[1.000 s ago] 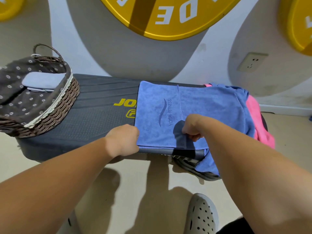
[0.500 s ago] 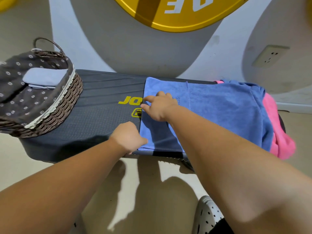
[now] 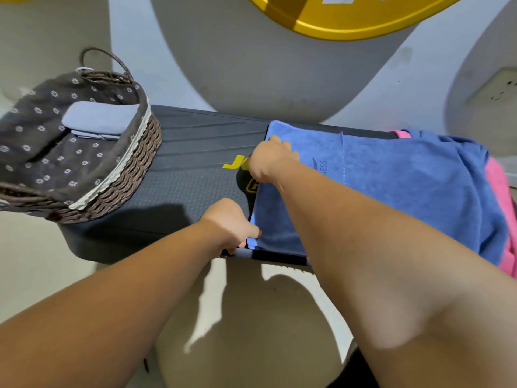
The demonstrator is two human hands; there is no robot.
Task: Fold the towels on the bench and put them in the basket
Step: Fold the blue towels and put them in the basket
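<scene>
One left hand (image 3: 232, 229), one right hand (image 3: 268, 163) pinch one blue towel (image 3: 405, 180).

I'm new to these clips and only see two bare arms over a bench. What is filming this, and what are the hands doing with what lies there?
There is no machine here: a person wears one wide-angle camera on the head, looking forward and down, so the two arms are their own. A dark bench runs across the view. At its left end stands a wicker basket with a folded pale towel inside. On the right lies a blue towel, partly covering a pink towel. The left hand pinches the blue towel's near left corner; the right hand grips its left edge farther back.
</scene>
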